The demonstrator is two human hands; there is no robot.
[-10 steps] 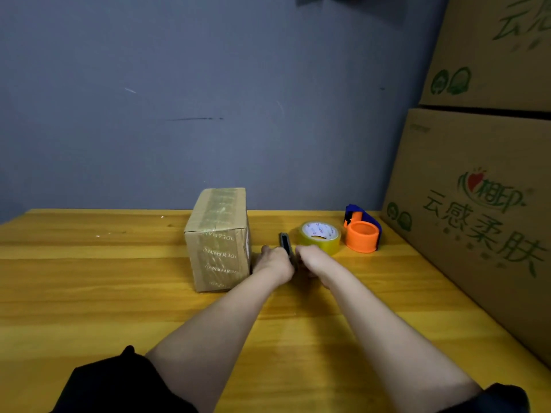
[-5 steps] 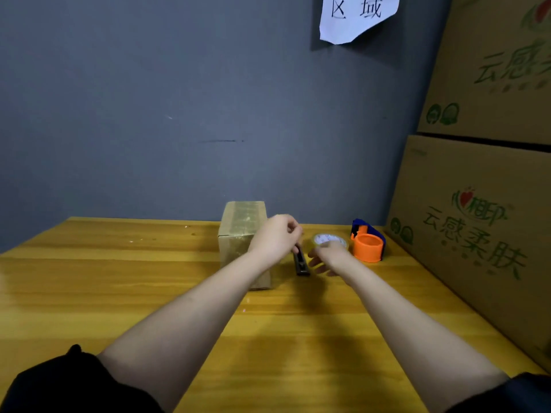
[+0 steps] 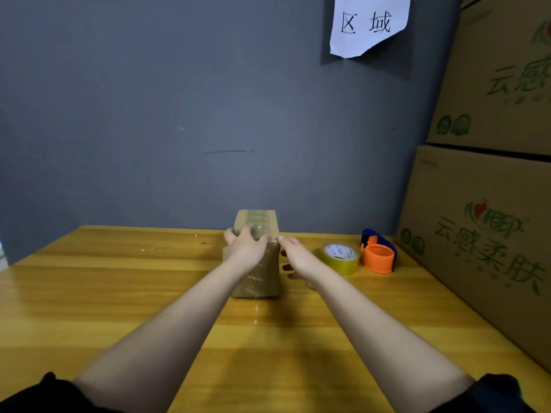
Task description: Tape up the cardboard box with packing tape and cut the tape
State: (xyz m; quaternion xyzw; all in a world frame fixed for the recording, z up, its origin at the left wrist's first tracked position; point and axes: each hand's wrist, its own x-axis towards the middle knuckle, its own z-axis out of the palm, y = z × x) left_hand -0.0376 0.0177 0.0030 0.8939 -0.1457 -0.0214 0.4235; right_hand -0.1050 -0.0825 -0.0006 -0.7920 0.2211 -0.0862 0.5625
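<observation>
A small cardboard box (image 3: 260,275) wrapped in shiny clear tape stands upright on the wooden table (image 3: 119,293), near the far middle. My left hand (image 3: 245,249) grips its top left corner, with the fingers over the top face. My right hand (image 3: 299,258) presses against the box's right side, thumb at the top edge and fingers spread down the side. A roll of yellowish packing tape (image 3: 340,259) lies flat just right of my right hand. No cutter is visible.
An orange and blue tape dispenser (image 3: 378,257) sits right of the roll. Large printed cartons (image 3: 480,234) are stacked along the table's right edge. A grey wall with a paper sign (image 3: 369,22) stands behind the table.
Both hands left the dark tool beside the box and went onto the box, left on top, right on its side. The tool is out of sight. The view tilted up.
</observation>
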